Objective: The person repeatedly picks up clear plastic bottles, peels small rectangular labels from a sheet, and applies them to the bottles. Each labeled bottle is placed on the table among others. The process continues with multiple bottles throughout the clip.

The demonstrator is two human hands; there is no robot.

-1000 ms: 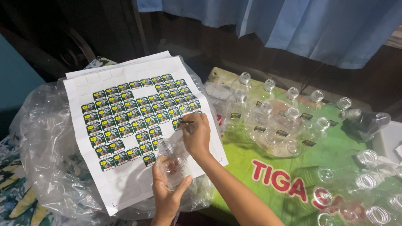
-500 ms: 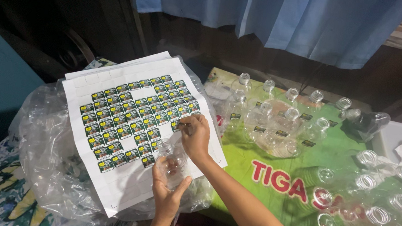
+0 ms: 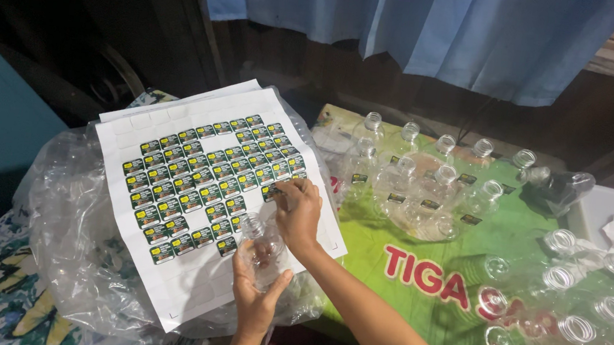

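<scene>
Green printed cloth (image 3: 422, 230) carries clear bottles (image 3: 427, 185), few labelled, many bare. My left hand (image 3: 255, 289) grasps bare bottle (image 3: 257, 245) over sticker sheet (image 3: 199, 184); right hand (image 3: 299, 208) pinches sticker at sheet edge. Most stickers unused.

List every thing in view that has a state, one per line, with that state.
Left hand: holding a clear bottle.
Clear bottle: uncapped, tilted over the sheet.
Right hand: fingertips on a sticker at the sheet's edge.
Sticker sheet: partly used, lying on a plastic bag.
Plastic bag: crumpled, full.
Bottles on the green cloth: uncapped, some labelled.
Blue curtain: hanging.
</scene>
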